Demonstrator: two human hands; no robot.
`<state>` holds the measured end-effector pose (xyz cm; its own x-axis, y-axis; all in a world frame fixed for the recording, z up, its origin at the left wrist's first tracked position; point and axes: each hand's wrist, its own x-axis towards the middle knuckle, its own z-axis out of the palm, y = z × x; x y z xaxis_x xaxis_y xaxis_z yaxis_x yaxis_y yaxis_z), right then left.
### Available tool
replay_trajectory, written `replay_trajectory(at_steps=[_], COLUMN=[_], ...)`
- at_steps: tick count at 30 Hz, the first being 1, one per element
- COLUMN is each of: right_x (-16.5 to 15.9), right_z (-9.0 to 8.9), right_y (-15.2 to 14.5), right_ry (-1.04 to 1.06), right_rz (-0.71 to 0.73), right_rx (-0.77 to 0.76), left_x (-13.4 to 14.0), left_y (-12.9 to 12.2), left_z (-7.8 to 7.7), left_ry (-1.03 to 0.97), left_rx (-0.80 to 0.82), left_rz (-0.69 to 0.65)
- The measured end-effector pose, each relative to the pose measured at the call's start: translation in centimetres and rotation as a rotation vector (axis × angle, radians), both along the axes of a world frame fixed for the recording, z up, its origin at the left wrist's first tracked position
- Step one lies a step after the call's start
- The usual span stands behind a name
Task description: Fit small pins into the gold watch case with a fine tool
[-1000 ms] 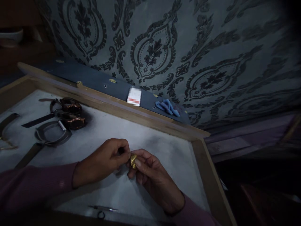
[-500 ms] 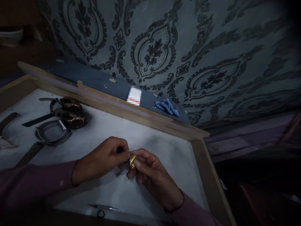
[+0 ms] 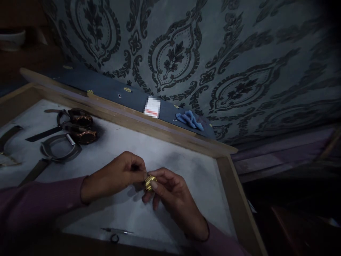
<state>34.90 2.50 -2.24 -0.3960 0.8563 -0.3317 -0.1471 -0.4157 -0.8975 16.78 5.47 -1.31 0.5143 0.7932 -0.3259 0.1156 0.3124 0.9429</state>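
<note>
My right hand [image 3: 173, 193] grips a small shiny gold watch case [image 3: 151, 182], thumb on its face and index finger along its upper edge. The other fingers of that hand curl loosely underneath. At the case's left edge, the thumb and index finger of my left hand [image 3: 119, 176] are pinched together. Whatever sits between those fingertips is too small or hidden to make out. Both hands are just above the white surface of a wood-framed tray [image 3: 186, 149]. Below them lies a thin metal spring bar tool [image 3: 117, 231] beside a small dark ring [image 3: 114, 238].
Several dark watches and straps [image 3: 60, 149] with bronze-coloured cases lie at the left of the tray. A gold-edged piece [image 3: 9, 160] is at the far left. Behind the raised wooden rim [image 3: 128, 119] are a white packet [image 3: 152, 106] and a crumpled blue cloth [image 3: 189, 120].
The gold watch case has turned slightly in the right fingers, showing more of its bright face. The right hand's lower fingers have shifted a little. My left pinch stays at the case's edge.
</note>
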Motion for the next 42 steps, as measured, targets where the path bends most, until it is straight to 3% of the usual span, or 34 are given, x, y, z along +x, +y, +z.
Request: replay_trajectory(at_steps=[10, 25, 34, 42], right_x=[-0.4, -0.1, -0.1, -0.1], right_z=[0.1, -0.1, -0.3, -0.1], right_y=[-0.3, 0.2, 0.4, 0.2], right_ry=[-0.015, 0.159, 0.238, 0.236], right_rz=[-0.039, -0.053, -0.047, -0.042], right_rx=[0.057, -0.183, -0.197, -0.220], left_x=[0.4, 0.7, 0.9, 0.9], left_y=[-0.6, -0.9, -1.3, -1.8], left_z=[-0.2, -0.6, 0.3, 0.1], left_ry=[-0.010, 0.037, 0.078, 0.117], left_rx=[0.053, 0.148, 0.258, 0.304], left_rz=[0.041, 0.097, 0.135, 0.132])
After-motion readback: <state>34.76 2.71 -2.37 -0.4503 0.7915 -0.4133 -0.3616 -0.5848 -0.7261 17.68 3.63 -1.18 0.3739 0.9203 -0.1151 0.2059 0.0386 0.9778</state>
